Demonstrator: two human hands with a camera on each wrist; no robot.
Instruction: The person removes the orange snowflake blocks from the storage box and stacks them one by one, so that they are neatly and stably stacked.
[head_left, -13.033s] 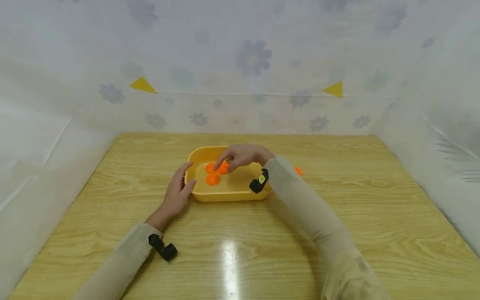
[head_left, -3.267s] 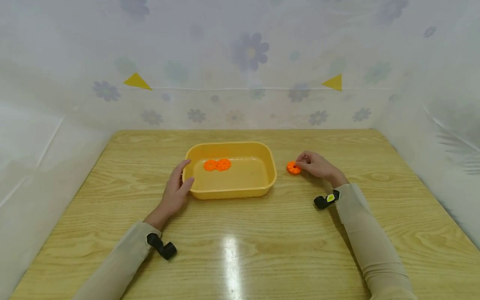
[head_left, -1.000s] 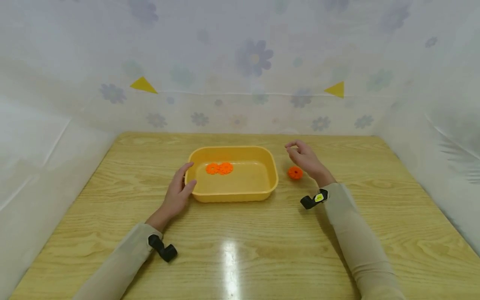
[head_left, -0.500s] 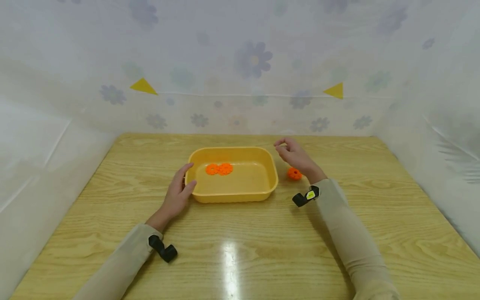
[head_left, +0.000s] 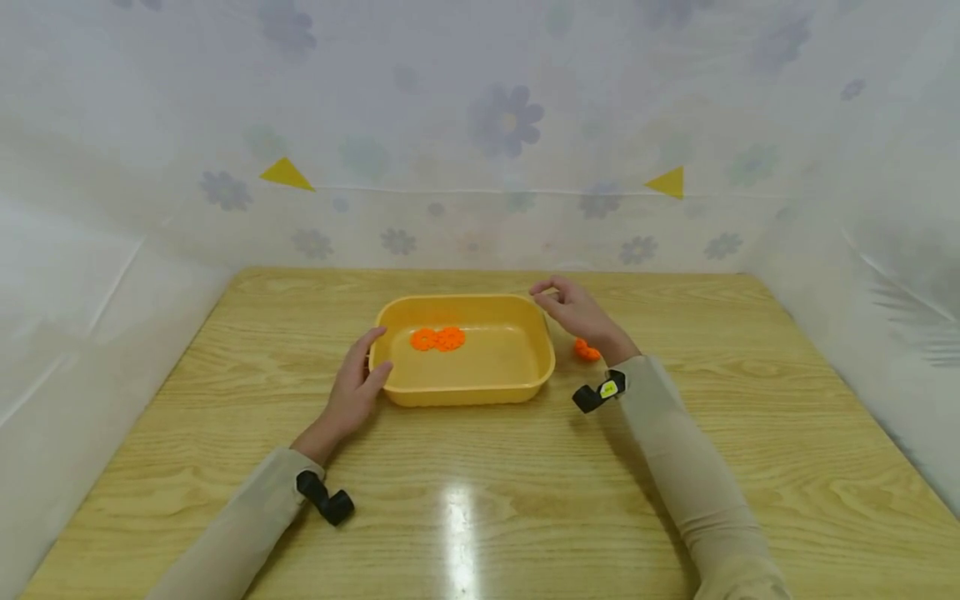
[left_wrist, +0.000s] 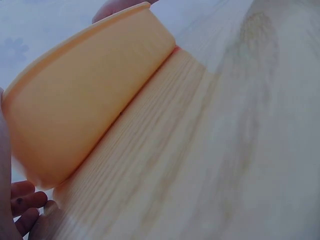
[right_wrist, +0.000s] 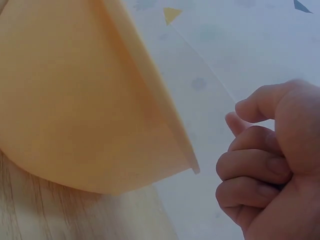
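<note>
in the head view, the left hand (head_left: 351, 387) grips the yellow basin (head_left: 465, 396), orange discs (head_left: 442, 339) inside (probably light and stiff, best pinched by edges); left wrist shows basin on desk (left_wrist: 130, 160); right wrist shows the right hand (right_wrist: 270, 160) curled, seemingly empty.

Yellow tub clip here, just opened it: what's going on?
A person's left hand holds the left end of the yellow tub. Their right hand is by the tub's far right corner, fingers curled, with nothing visible in it. Two orange discs lie side by side in the tub, touching or overlapping. More orange shows on the table to the tub's right, partly hidden by the right wrist.
</note>
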